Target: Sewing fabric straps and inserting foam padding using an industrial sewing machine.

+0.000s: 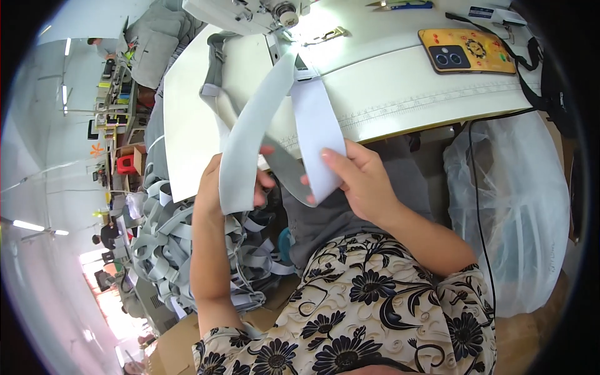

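A light grey fabric strip [250, 134] runs from under the sewing machine head [250, 12] down to my left hand [209, 181]. It lies across that hand and hides the palm; the fingers curl loosely behind it, their tips showing past its right edge. A white fabric strip [315, 125] hangs from the same bright spot under the needle area. My right hand [369, 181] pinches its lower part, thumb on the front and fingers behind. A darker grey length of band [284, 169] passes between the hands and meets the white strip's lower end.
Another grey band [215, 81] lies on the white table [187, 125], left of the needle. A yellow phone [469, 51] and blue thread snips [400, 5] lie to the right. Many looped grey bands [169, 244] are piled below left. A clear plastic bag [506, 219] stands at right.
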Tool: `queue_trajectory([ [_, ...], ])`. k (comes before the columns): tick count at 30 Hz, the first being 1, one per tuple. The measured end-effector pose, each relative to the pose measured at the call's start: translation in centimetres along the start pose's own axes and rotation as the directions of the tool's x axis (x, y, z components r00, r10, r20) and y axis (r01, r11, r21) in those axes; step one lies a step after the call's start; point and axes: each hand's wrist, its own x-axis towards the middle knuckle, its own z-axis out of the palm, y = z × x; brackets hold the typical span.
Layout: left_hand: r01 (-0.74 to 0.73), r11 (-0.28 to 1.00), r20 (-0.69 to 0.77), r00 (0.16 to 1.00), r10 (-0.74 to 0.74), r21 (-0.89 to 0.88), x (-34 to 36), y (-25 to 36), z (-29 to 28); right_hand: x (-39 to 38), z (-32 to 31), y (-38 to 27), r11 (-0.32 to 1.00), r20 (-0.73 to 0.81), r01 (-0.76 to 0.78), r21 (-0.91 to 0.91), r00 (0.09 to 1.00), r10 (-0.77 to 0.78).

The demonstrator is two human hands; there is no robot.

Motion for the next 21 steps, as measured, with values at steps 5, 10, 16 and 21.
queue_trajectory([
  [5,-0.135,0.894,-0.155,0.963,0.220,0.428,-2.4,3.9,0.8,-1.4,-2.2,-0.9,0.963,-0.127,-0.030,-0.268,0.992,-0.005],
  [10,0.046,0.663,-0.202,0.966,0.160,0.747,-2.3,4.3,7.2,-1.4,-4.0,0.8,0.680,-0.062,0.064,-0.731,0.985,-0.159],
  [16,-0.094,0.078,0.064,0.944,0.324,0.992,-2.4,-1.5,12.8,-1.3,-5.0,2.1,0.733,-0.089,0.002,-0.680,0.992,-0.086],
  [21,-0.081,0.004,0.073,0.916,0.394,0.997,-1.7,-3.0,13.3,-1.4,-4.6,1.4,0.716,-0.075,-0.015,-0.697,0.996,-0.052],
])
